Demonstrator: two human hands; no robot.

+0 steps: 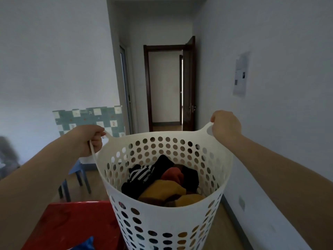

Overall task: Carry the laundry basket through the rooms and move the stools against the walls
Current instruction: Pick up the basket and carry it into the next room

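Observation:
A white perforated laundry basket hangs in front of me, lifted off the floor. Inside lie mixed clothes: black, striped, rust and mustard pieces. My left hand grips the basket's left handle loop. My right hand grips the right handle. A blue stool stands on the wooden floor at the left, near the wall and partly hidden by my left arm. A red stool top sits low at the left, right beside the basket.
A corridor leads ahead to an open dark-framed doorway with its door swung inward on the right. A white wall with a taped paper runs along my right. A checked teal panel leans on the left wall.

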